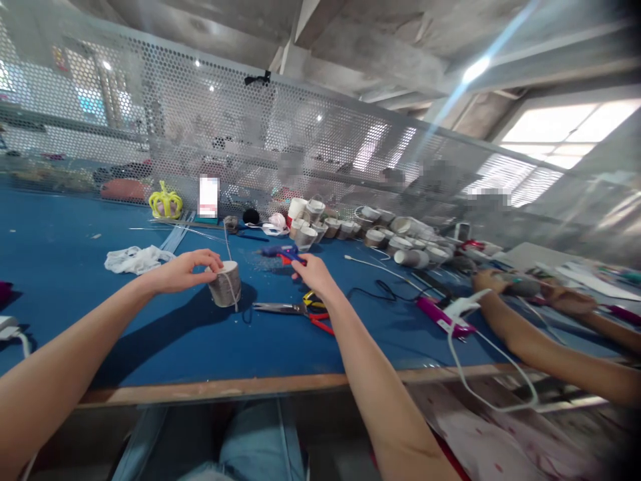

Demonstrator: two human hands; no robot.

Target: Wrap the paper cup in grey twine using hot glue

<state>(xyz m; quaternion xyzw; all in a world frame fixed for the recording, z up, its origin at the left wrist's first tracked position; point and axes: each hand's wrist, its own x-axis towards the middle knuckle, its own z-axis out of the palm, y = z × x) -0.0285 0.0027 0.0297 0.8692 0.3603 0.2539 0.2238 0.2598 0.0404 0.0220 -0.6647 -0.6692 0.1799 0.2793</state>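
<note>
My left hand (193,270) is at the left rim of a small grey cup (226,288), its thumb and fingertips closed on the edge. The cup stands upright on the blue table, with a thin cord hanging down its side and another strand rising above it. My right hand (314,274) is wrapped round the handle of a blue glue gun (278,251) with a red trigger, its nozzle pointing left, behind and to the right of the cup. In front of the right hand lie scissors (280,308) with red handles; yellow-and-black handles show beside them.
White cloth (135,259) and pale strips (177,234) lie left. Many similar cups (305,224) are grouped at the back before a perforated metal screen (325,127). A purple tool (443,317) with a cable lies right, beside another person's hands (491,284).
</note>
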